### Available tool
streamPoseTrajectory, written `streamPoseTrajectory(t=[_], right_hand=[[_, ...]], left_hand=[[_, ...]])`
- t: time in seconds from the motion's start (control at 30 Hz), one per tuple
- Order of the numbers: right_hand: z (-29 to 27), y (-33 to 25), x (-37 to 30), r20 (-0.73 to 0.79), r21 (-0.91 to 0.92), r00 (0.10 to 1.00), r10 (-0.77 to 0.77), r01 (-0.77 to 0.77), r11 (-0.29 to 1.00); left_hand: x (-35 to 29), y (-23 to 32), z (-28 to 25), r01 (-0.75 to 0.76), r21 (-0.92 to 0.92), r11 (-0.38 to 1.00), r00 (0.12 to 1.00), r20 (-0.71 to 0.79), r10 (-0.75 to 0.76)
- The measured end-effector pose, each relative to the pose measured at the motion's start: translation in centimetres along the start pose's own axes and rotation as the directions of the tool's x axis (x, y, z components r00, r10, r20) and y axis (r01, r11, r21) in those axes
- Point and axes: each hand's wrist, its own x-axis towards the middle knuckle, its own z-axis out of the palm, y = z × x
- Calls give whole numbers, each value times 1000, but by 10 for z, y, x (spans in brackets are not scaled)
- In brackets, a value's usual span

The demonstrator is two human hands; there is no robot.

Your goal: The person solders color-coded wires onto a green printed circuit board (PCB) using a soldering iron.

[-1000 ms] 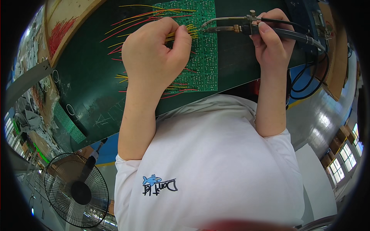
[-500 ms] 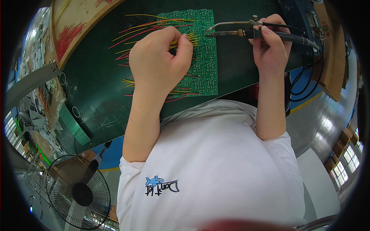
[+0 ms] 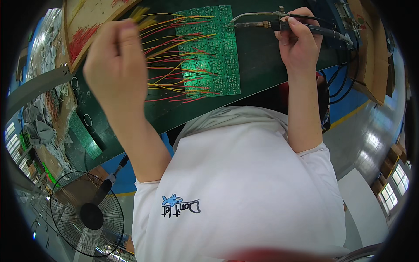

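My left hand (image 3: 118, 65) is raised at the left of the green circuit board panel (image 3: 229, 65), slightly blurred. Its fingers are pinched on a bundle of yellow wires (image 3: 144, 18), whose ends stick out above the thumb. My right hand (image 3: 300, 43) grips a soldering iron (image 3: 283, 25), which has a curved metal feed tube above its tip. That tip is near the panel's upper right edge; contact cannot be made out. Red and yellow wires (image 3: 168, 61) lie across the panel and run out leftward, some passing behind my left hand.
A wooden-edged tray (image 3: 94, 15) with red wires (image 3: 83, 39) stands at the upper left of the dark green table (image 3: 266, 65). A green strip (image 3: 85, 135) and white rings lie at left. Black cables (image 3: 355, 78) hang at right; a fan (image 3: 91, 216) stands lower left.
My left hand has moved left, off the panel, carrying the yellow wires. My right hand and the iron have shifted slightly left and up in the picture, as has the panel.
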Motion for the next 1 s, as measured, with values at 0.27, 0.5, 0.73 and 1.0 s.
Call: streamPoseTrajectory(t=[0.27,0.5,0.73,1.0], right_hand=[[8,-17,-22,21,10,999,27,-28,1000],[4,-15,-41,-4,-68,999,42,-43,997],[21,-12,-36,-72,-182,997,33,-46,982],[29,-14,-37,-30,-301,998,57,-63,951]], left_hand=[[-45,28,24,-73,-247,966,972,200,124],[-58,17,53,-67,-226,972,973,200,114],[-60,12,59,-77,-196,978,972,204,117],[-59,11,61,-65,-194,979,975,196,104]])
